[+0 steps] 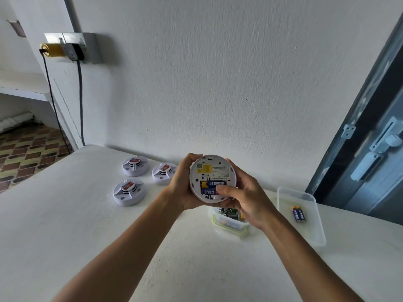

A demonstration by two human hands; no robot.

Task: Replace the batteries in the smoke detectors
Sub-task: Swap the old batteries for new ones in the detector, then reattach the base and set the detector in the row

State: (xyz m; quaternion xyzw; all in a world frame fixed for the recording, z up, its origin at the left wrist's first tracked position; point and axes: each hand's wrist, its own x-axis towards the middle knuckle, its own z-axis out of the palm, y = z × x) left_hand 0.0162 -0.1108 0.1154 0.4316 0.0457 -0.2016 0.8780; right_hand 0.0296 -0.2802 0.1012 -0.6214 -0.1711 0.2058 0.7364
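White detector (210, 173) (2 batteries (212, 186)) near wall (218, 83)

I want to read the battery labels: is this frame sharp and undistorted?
Head view: wide-angle bending bows the door frame; the wall shows motion smear; light is soft and even; print on the batteries in the held smoke detector is only partly legible.

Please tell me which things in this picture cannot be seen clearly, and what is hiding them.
- Small container, head view: the right hand covers most of it, so its batteries cannot be counted.
- Held smoke detector: its label print is too small to read, and the right thumb covers the ends of the two batteries.
- Left hand: its fingers behind the detector are hidden.
- Wall sockets: blurred.
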